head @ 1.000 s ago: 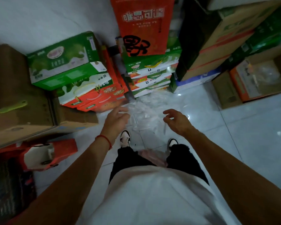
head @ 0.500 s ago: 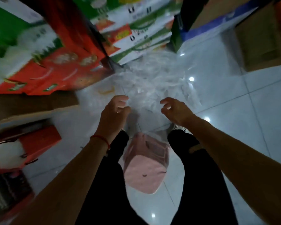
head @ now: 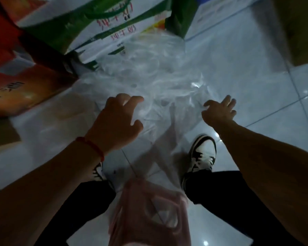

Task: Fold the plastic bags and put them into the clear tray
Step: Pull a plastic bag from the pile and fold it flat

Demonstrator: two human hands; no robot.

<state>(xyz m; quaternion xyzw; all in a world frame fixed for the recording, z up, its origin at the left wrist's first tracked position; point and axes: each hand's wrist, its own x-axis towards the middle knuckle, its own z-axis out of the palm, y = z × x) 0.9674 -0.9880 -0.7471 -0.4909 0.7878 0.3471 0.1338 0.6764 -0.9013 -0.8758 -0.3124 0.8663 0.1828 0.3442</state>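
Head view: the person looks straight down at a glossy tiled floor [head: 256, 71]. A crumpled heap of clear plastic bags [head: 149, 73] lies on the tiles from centre frame toward 12 o'clock, its far edge against the printed cartons. The left hand [head: 117, 121] reaches in from 8 o'clock, a red string bracelet [head: 92, 146] on its wrist; its fingers are loosely curled over the near left edge of the heap, at or just above the film, and whether they actually pinch any plastic cannot be told through the blur. The right hand [head: 219, 110] comes in from 4 o'clock with fingers spread and relaxed at the near right edge of the heap, gripping nothing that shows; contact with the film is unclear.

A sheet of clear plastic trails from the heap toward 6 o'clock, passing between the feet. At 6 o'clock a pink plastic bag [head: 149, 213] lies or hangs between the black trouser legs [head: 229, 192]. A black-and-white sneaker [head: 203, 153] stands on the tiles just right of centre, below the right hand; the other shoe is mostly hidden under the left forearm.

At 11 to 12 o'clock stand green-and-white cartons [head: 103, 27] with red lettering. At 9 to 10 o'clock sits a red-orange carton [head: 20, 80], touching the floor beside the heap. A brown cardboard box [head: 302, 29] occupies 2 o'clock.
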